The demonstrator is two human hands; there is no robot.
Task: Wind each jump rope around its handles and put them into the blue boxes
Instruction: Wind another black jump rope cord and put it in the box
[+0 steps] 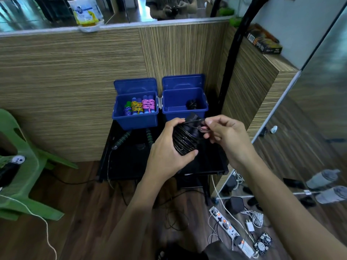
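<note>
Two bare arms and hands, seen from the head camera

The left hand and the right hand are both bare: no glove, ring or watch shows on them, and the nails are short and plain. Both forearms are uncovered for all the length that the view shows, and no sleeve edge is visible on either one. Near the bottom edge, between the two arms, there is a piece of dark clothing, grey to black, with a soft folded surface. It is too dark and too much cut by the frame to tell which garment it is.
</note>
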